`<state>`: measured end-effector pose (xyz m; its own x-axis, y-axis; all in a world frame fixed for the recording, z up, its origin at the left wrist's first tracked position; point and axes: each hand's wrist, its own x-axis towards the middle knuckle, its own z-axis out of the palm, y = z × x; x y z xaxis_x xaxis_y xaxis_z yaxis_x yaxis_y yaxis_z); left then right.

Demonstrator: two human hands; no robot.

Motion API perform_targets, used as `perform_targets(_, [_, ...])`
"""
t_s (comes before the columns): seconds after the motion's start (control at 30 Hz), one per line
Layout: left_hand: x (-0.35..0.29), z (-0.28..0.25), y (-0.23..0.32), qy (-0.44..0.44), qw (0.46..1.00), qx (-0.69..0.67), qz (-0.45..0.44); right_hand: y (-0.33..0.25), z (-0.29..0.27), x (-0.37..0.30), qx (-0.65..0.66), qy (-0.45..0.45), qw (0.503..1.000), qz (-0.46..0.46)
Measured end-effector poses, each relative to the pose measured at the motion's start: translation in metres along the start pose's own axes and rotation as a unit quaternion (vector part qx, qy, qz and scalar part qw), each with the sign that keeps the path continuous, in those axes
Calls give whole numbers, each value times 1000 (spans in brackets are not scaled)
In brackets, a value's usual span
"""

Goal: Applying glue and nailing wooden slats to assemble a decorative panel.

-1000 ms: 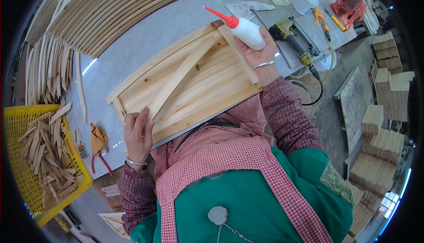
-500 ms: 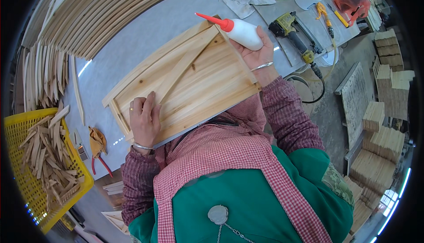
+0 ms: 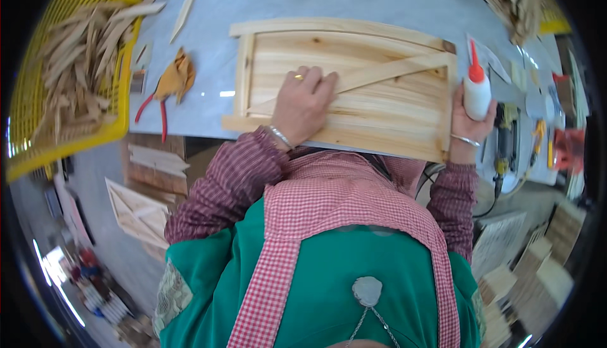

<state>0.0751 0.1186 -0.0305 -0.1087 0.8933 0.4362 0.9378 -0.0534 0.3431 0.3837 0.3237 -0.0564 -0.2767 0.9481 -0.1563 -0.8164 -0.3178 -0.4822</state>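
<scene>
A pale wooden panel (image 3: 379, 111) with a raised frame lies on the table in front of me. A diagonal wooden strip (image 3: 392, 71) crosses it from lower left to upper right. My left hand (image 3: 305, 104) is over the strip's left part, fingers curled down against it; the fingertips are mostly hidden. Beside the panel's right end, my right hand (image 3: 471, 123) grips a white squeeze bottle (image 3: 477, 99) with a red cap and long red nozzle. The nozzle points away from me, clear of the panel.
Left, a yellow plastic basket (image 3: 123, 95) holds wood offcuts (image 3: 76, 63). Red-handled pliers (image 3: 163, 117) and a tan cloth-like piece (image 3: 178, 77) lie near the table edge. A thin wooden strip (image 3: 188, 6) lies farther off. On the right is a nail gun (image 3: 504, 139) with a hose.
My view has swung left, so the panel now appears nearly level. My left hand has slid inward along the strip and curled. The bottle has gone from tilted over the panel's corner to upright beside it.
</scene>
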Motion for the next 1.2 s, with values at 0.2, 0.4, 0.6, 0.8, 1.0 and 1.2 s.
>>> perform_targets(0.2, [-12, 7, 2, 21, 999, -27, -11, 4, 1, 1, 44, -85, 995, 23])
perform_targets(0.4, [-14, 8, -2, 8, 997, -73, -40, 4, 4, 2, 29, -68, 997, 13])
perform_targets(0.6, [-17, 15, -7, 14, 981, -183, -62, 2, 0, 5, 0, -35, 999, -2])
perform_targets(0.8, [-17, 5, -16, 21, 954, -277, -110, -2, -8, 9, -19, -8, 1000, -10])
perform_targets(1.0, [-19, -22, -34, 33, 906, -384, -172, -4, -11, 9, -19, -19, 1000, -4])
perform_targets(1.2, [-13, -78, -105, 98, 942, -262, -184, -3, -6, 4, -27, -16, 999, -10])
